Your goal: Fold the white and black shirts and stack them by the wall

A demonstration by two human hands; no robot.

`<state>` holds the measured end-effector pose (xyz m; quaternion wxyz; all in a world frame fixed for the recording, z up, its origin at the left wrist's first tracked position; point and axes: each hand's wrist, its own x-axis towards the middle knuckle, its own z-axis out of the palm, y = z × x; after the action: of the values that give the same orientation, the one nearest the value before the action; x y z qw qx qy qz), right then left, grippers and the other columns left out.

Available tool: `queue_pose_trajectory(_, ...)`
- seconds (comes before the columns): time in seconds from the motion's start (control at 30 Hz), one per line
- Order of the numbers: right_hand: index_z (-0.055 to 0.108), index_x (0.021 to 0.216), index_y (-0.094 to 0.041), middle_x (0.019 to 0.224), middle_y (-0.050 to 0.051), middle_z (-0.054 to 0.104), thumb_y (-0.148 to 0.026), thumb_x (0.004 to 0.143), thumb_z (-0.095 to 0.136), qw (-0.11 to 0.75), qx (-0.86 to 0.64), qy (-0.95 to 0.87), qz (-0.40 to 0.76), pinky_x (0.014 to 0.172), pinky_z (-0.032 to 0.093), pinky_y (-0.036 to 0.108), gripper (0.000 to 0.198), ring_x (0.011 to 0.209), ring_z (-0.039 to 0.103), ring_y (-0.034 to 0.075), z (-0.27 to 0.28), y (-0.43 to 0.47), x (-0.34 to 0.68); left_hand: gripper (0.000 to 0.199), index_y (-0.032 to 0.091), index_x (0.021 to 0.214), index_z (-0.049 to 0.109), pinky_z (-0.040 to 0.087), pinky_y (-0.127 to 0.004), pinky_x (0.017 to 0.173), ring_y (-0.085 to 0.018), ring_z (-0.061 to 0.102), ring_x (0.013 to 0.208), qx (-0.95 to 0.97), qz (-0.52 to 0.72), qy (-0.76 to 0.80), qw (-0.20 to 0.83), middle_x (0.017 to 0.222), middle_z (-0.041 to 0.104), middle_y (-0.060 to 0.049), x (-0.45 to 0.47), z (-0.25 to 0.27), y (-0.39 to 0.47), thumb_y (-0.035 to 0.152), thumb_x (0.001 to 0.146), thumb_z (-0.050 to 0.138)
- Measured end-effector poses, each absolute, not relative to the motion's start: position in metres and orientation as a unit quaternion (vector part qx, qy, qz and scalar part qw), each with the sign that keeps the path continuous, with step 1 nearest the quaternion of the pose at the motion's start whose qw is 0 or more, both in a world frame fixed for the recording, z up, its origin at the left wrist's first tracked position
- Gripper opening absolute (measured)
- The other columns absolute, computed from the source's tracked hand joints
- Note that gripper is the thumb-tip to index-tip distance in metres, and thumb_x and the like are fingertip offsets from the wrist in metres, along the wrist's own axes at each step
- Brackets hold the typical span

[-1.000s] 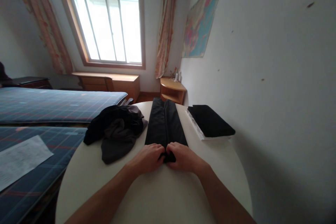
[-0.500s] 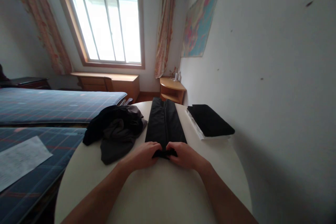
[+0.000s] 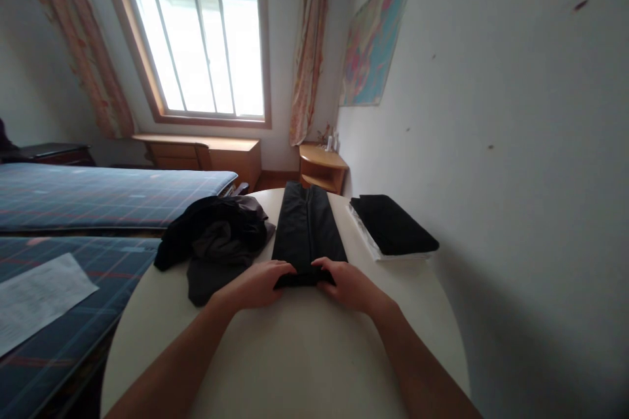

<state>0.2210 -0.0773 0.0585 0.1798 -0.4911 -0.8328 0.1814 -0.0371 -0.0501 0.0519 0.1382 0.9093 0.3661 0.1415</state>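
Observation:
A black folded garment lies lengthwise on the round white table, with a seam or fold line down its middle. Its near end is doubled over into a narrow roll or fold. My left hand grips that near end at its left corner, thumb and fingers closed round the cloth. At the right corner my right hand holds it the same way, fingertips bent over the top. The undersides of both grips are hidden. Left of the garment sits a crumpled heap of black and dark grey clothes.
A black folded cloth rests on a clear-wrapped white stack at the table's right, near the wall. Plaid mattresses and a sheet of paper are on the left. A wooden desk stands beneath the window.
My hands have moved slightly apart and forward, from the middle of the garment's near end to its corners. The folded end now lies flatter and a little farther away.

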Motion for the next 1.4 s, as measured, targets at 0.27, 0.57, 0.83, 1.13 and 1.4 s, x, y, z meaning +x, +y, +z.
queue_pose_trajectory(0.27, 0.074, 0.094, -0.019, 0.101, 0.008, 0.073, -0.014, 0.075, 0.061, 0.145, -0.488, -0.839, 0.195, 0.085, 0.048, 0.029, 0.024, 0.095, 0.066, 0.022, 0.064, -0.074, 0.246, 0.03, 0.023, 0.112, 0.069, 0.049, -0.026, 0.076, -0.02, 0.069, 0.086, 0.887, 0.168, 0.394, 0.173, 0.097, 0.074, -0.004, -0.051, 0.045, -0.036, 0.023, 0.085, 0.055)
queue_pose_trajectory(0.57, 0.074, 0.102, -0.018, 0.1, 0.008, 0.075, -0.013, 0.08, 0.054, 0.129, -0.49, -0.834, 0.221, 0.084, 0.05, 0.032, 0.029, 0.092, 0.069, 0.024, 0.063, -0.066, 0.25, 0.029, 0.021, 0.107, 0.073, 0.048, -0.028, 0.087, -0.022, 0.069, 0.096, 0.89, 0.155, 0.372, 0.211, 0.105, 0.075, -0.005, -0.054, 0.035, -0.028, 0.025, 0.081, 0.063)
queue_pose_trajectory(0.83, 0.067, 0.117, -0.02, 0.12, 0.008, 0.07, -0.007, 0.072, 0.057, 0.28, -0.486, -0.787, 0.259, 0.105, 0.045, 0.041, 0.047, 0.117, 0.062, 0.024, 0.037, -0.092, 0.277, 0.031, 0.021, 0.111, 0.074, 0.049, -0.027, 0.083, -0.021, 0.071, 0.092, 0.88, 0.153, 0.381, 0.239, 0.103, 0.076, -0.005, -0.055, 0.038, -0.028, 0.032, 0.087, 0.059)
queue_pose_trajectory(1.13, 0.066, 0.116, -0.019, 0.103, 0.009, 0.074, -0.037, 0.095, 0.049, 0.279, -0.545, -0.77, 0.18, 0.086, 0.051, 0.04, 0.032, 0.086, 0.069, 0.023, 0.029, -0.09, 0.28, 0.03, 0.018, 0.107, 0.073, 0.049, -0.025, 0.072, -0.019, 0.066, 0.077, 0.855, 0.232, 0.384, 0.261, 0.09, 0.075, -0.004, -0.056, 0.034, -0.023, 0.034, 0.09, 0.054)
queue_pose_trajectory(1.4, 0.06, 0.11, -0.02, 0.089, 0.004, 0.07, -0.05, 0.095, 0.044, 0.381, -0.557, -0.706, 0.215, 0.071, 0.051, 0.032, 0.037, 0.076, 0.065, 0.021, 0.026, -0.088, 0.276, 0.03, 0.014, 0.084, 0.068, 0.04, -0.021, 0.053, -0.012, 0.051, 0.059, 0.809, 0.287, 0.375, 0.35, 0.066, 0.059, 0.002, -0.053, 0.041, -0.025, 0.043, 0.087, 0.058)
